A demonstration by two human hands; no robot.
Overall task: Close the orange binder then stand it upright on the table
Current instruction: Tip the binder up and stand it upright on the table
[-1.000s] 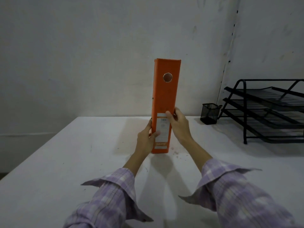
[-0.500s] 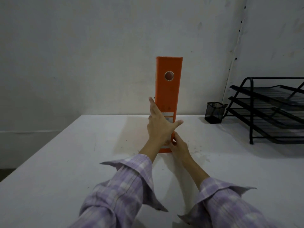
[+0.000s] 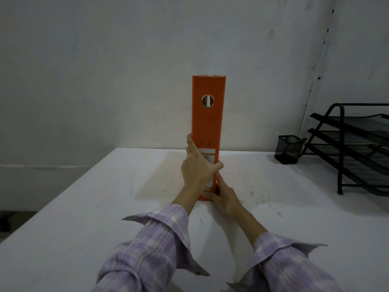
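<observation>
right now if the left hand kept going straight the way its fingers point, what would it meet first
The left hand already lies against the lower spine of the upright orange binder, fingers pointing up along its left edge. Straight on, it would slide up the binder; past it, only the wall behind, though depth is unclear.

A white table (image 3: 84,228) carried an upright orange binder (image 3: 207,123), a black mesh cup (image 3: 289,149) and a black tray rack (image 3: 353,148).
</observation>
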